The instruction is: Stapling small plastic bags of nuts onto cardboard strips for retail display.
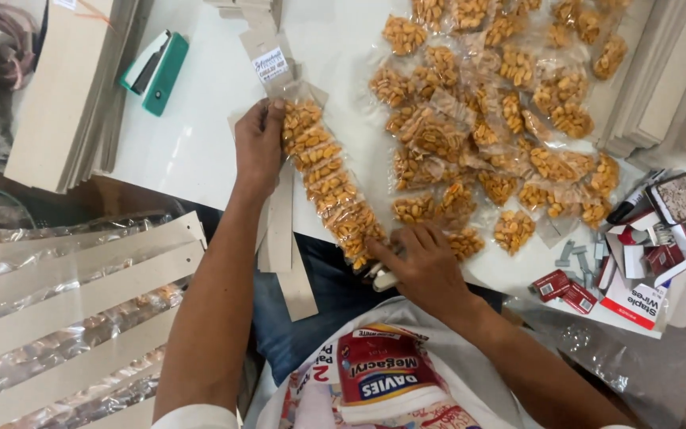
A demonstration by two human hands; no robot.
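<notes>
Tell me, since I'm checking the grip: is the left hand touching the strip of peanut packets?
Touching: the head view shows the left hand with its fingertips pressed on the strip of peanut packets.

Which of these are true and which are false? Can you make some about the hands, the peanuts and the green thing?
1. The left hand presses on the top of a strip of peanut packets. True.
2. The right hand is lifted high above the table. False: it rests at the lower end of the strip, at the edge of the white table.
3. The green stapler is in the right hand. False: it lies alone on the table, up and to the left.
4. A pile of loose peanut packets lies to the right of the strip. True.
5. Small red boxes lie at the right. True.
</notes>
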